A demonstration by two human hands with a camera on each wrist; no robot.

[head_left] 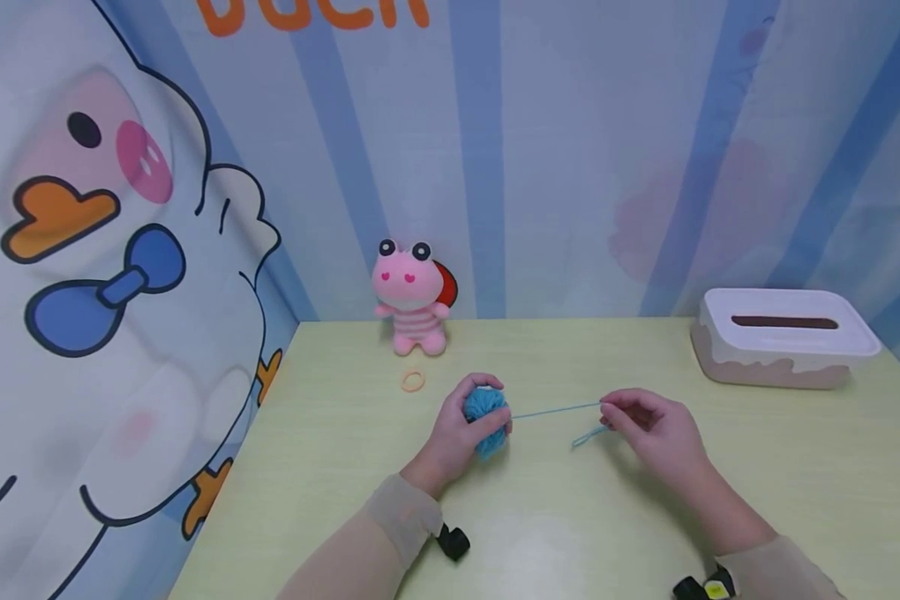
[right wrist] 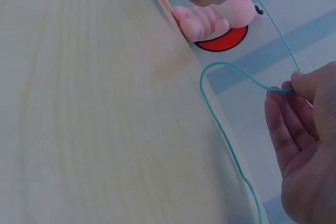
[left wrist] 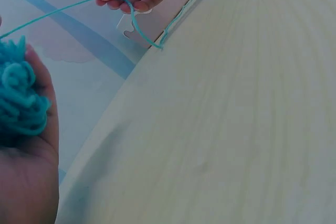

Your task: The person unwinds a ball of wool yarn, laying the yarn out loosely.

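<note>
A bundle of blue yarn [head_left: 484,410] sits in my left hand [head_left: 456,433], whose fingers and thumb curl round it above the table. From the bundle a single strand of yarn [head_left: 555,411] runs taut to my right hand [head_left: 660,437], which pinches it between thumb and fingertips. Past the pinch, a loose tail of the yarn [right wrist: 223,132] curves down toward the table in the right wrist view. The left wrist view shows the bundle's looped strands [left wrist: 23,93] against the palm.
A pink plush toy [head_left: 408,300] stands at the table's back edge, with a small orange ring [head_left: 412,381] in front of it. A white and brown tissue box [head_left: 787,337] is at the back right. Behind the pale table [head_left: 307,483] hangs a printed duck curtain [head_left: 570,167].
</note>
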